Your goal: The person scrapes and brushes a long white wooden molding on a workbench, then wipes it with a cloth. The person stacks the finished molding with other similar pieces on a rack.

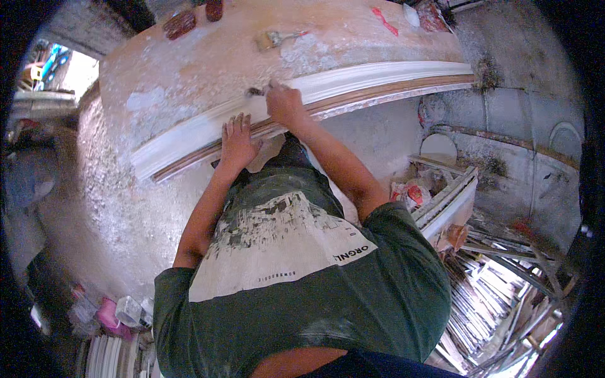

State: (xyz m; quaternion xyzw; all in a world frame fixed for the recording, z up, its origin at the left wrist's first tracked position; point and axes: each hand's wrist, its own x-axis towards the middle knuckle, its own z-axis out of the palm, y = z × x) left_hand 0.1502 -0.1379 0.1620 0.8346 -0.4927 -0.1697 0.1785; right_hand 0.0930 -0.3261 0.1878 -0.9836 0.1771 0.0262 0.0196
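Observation:
A long moulding (378,77), white with a bare brown wooden strip along its near side, lies across the worktable (189,75). My left hand (239,143) rests on its near edge, left of the middle, with the fingers stretched out over the white face. Just to the right, my right hand (285,106) is closed above the moulding. A small dark piece (255,92) shows at the left of that fist. The rest of what it grips is hidden by the fingers, so its kind cannot be made out.
Beyond the moulding lie a paintbrush (271,41), a red strip (385,21) and a reddish-brown block (179,24). A wooden rack (450,198) stands at my right, with stacked thin strips (482,302) below it. A pink container (112,315) sits at lower left.

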